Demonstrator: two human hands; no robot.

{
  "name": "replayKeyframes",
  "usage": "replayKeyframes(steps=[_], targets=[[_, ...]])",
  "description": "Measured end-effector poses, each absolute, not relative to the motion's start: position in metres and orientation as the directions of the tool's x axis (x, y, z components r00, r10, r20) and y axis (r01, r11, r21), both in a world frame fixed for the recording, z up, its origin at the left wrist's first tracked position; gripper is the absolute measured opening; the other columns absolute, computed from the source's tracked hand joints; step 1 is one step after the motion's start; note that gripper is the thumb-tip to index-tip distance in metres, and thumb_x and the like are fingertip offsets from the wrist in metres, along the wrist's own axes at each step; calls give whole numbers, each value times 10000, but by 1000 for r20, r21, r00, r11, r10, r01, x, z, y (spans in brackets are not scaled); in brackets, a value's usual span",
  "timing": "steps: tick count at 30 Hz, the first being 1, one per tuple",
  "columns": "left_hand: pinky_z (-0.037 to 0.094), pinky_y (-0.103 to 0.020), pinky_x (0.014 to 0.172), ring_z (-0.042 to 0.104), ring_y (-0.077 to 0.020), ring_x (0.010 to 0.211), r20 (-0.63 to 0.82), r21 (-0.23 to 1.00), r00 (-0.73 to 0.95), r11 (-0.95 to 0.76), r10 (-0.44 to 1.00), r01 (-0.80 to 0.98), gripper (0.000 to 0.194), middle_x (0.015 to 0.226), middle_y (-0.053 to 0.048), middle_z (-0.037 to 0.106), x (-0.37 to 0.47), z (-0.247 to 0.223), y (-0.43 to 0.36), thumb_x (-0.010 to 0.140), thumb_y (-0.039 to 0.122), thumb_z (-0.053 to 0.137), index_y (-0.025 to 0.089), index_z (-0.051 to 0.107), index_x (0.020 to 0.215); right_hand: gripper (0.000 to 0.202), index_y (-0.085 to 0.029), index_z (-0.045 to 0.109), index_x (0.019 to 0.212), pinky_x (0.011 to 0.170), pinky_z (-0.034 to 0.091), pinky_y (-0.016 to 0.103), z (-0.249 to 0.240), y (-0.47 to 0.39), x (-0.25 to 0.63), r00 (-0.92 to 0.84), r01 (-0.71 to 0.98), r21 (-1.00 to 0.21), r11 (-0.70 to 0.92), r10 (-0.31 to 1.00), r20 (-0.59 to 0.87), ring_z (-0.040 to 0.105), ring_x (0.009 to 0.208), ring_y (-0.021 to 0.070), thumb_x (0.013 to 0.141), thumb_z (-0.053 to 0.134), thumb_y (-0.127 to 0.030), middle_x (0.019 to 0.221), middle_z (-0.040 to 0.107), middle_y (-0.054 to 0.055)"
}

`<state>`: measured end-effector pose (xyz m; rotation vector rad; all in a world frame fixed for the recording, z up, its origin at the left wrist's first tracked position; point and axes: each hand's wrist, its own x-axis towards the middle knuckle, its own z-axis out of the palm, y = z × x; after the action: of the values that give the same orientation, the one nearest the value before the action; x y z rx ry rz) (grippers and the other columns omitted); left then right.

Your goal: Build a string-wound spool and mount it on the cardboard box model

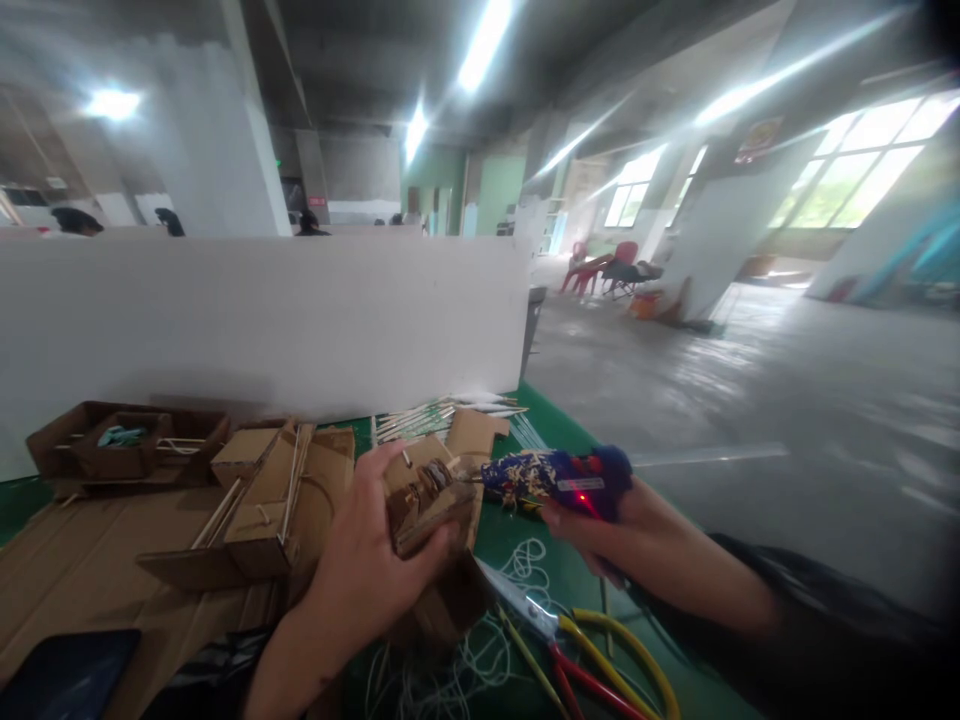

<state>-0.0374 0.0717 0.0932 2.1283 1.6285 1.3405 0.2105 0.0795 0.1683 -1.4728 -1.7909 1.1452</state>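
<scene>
My left hand [375,540] is wrapped round a small cardboard piece [424,525] with several brown rings or coils on its upper face. In my right hand [622,535] is a blue glue gun [559,475], its red light lit and its body crusted with pale flakes. The gun's nozzle meets or nearly meets the coils; blur hides whether they touch. Below the hands lie scissors [592,640] with yellow handles and a tangle of white string [480,650] on the green tabletop. A red handle beside the scissors is partly cut off.
Cardboard boxes [255,525] with sticks stand at the left on a large cardboard sheet [82,560]. A dark flat object [71,670] lies at the front left. Thin wooden sticks [420,418] lie behind my hands, before a white partition [262,310]. Heads of people show beyond it.
</scene>
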Motion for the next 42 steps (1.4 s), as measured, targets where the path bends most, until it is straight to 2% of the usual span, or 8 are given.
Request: replayKeyframes(steps=[7, 12, 19, 42], targets=[[441, -553, 1038, 512, -322, 1260, 553, 591, 16, -406, 833, 697, 739, 1387, -132, 466, -37, 94, 72, 794, 357, 699, 261, 282, 1395, 247, -191, 555, 727, 403, 341, 189, 170, 82, 212, -283, 500, -861, 90, 957, -64, 420, 411, 87, 824, 602, -413, 452, 457, -68], [436, -571, 1037, 508, -336, 1271, 553, 599, 12, -408, 833, 689, 738, 1402, -139, 461, -36, 94, 72, 795, 364, 700, 264, 284, 1397, 225, -189, 566, 796, 382, 350, 175, 165, 87, 215, -321, 491, -862, 124, 946, -46, 429, 410, 80, 856, 601, -403, 473, 466, -77], [444, -564, 1030, 514, -334, 1264, 555, 598, 18, -414, 832, 686, 728, 1382, -145, 464, -36, 94, 72, 797, 351, 698, 253, 289, 1391, 214, -196, 560, 804, 389, 361, 182, 171, 85, 215, -345, 482, -873, 81, 933, -104, 445, 422, 88, 835, 636, -393, 480, 468, -80], [434, -580, 1038, 506, -340, 1277, 553, 597, 21, -414, 833, 687, 721, 1390, -156, 458, -35, 94, 72, 809, 368, 689, 245, 284, 1393, 207, -191, 558, 841, 399, 360, 180, 179, 84, 218, -370, 565, -810, 154, 925, -82, 453, 435, 87, 887, 586, -391, 499, 494, -68]])
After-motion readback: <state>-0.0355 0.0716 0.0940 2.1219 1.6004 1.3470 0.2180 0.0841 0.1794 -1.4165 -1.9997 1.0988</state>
